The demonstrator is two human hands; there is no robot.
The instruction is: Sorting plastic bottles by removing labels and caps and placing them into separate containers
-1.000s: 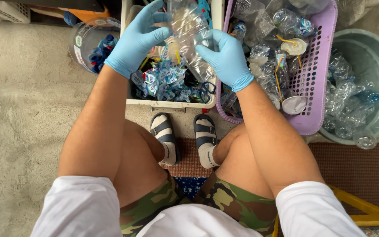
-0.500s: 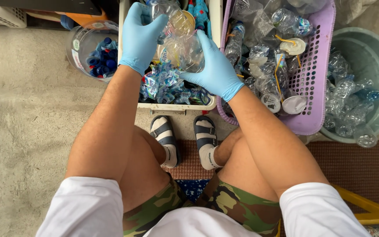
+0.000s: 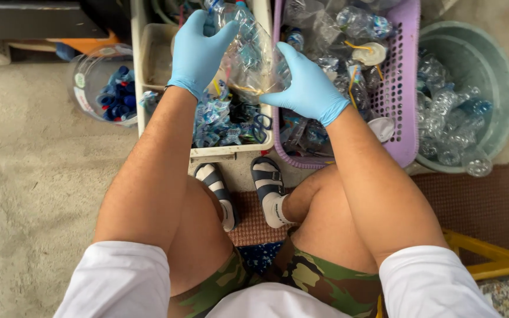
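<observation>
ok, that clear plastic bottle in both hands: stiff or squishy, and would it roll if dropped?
The clear plastic bottle looks thin-walled and creased, so it probably gives under the left hand and right hand. It appears empty, so likely light for its size. The round body might roll on the floor, though the dents could stop it.

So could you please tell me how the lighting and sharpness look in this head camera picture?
Head view: soft, even daylight and faint shadows; the left hand and right hand look sharp; the clear plastic bottle they hold shows small glints; the purple basket and round tub bend slightly toward the frame edge.
</observation>
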